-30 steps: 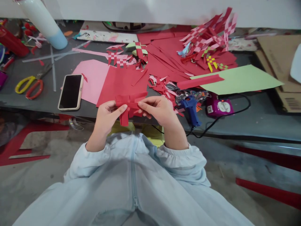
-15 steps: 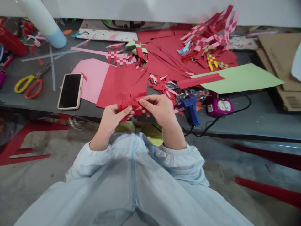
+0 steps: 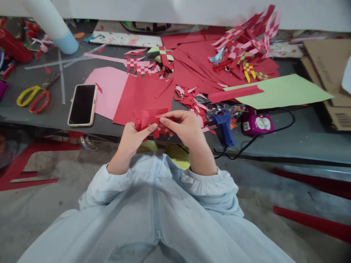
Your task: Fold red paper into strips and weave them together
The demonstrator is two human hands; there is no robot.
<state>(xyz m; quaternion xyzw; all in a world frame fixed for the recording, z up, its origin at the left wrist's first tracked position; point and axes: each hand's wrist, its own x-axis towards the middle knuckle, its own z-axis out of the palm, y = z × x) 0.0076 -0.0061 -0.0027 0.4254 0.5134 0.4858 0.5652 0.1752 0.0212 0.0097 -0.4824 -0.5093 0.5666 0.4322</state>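
Observation:
Between my two hands, at the table's front edge, is a small piece of woven red paper strips (image 3: 146, 116) with loose ends sticking out. My left hand (image 3: 135, 138) grips its left and lower side, thumb laid across the front. On the right, my right hand (image 3: 182, 126) pinches a strip end between thumb and forefinger. Some fingers are hidden behind the paper. Just beyond lies a flat red sheet (image 3: 145, 91), partly over a pink sheet (image 3: 105, 86). A heap of red and pink paper scraps (image 3: 189, 99) sits past my right hand.
A blue glue gun (image 3: 225, 128) and a purple power socket (image 3: 257, 123) with a black cord lie to the right. Leftward are a phone (image 3: 82, 105) and scissors (image 3: 34, 98). Woven checkered strips (image 3: 236, 44), a green sheet (image 3: 290, 91) and cardboard (image 3: 329, 65) lie further back.
My right hand's pinch has shifted slightly left along the woven paper strips. My left thumb has moved a little to the right across the piece.

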